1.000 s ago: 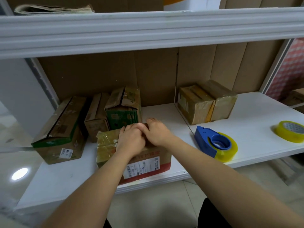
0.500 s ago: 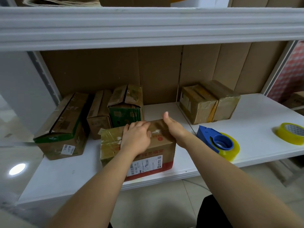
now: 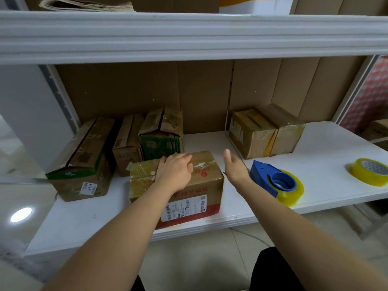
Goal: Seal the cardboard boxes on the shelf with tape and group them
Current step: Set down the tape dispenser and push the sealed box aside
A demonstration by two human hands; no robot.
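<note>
A taped cardboard box with a red band and a white label (image 3: 201,185) stands near the front edge of the white shelf (image 3: 327,164). My left hand (image 3: 175,172) rests flat on its top, fingers straight. My right hand (image 3: 235,166) hovers open just off the box's right side, between the box and a blue tape dispenser with yellow tape (image 3: 277,181). Three boxes (image 3: 130,141) stand grouped at the back left. Two taped boxes (image 3: 266,131) sit together at the back right.
A loose roll of yellow tape (image 3: 370,171) lies at the shelf's right end. An upper shelf board (image 3: 189,34) overhangs the work area. Brown cardboard panels (image 3: 147,93) line the back. A folded stack of paper (image 3: 88,4) lies on top.
My right hand lifted off the box top and moved right, off its edge and toward the tape dispenser. My left hand stayed flat on the box.
</note>
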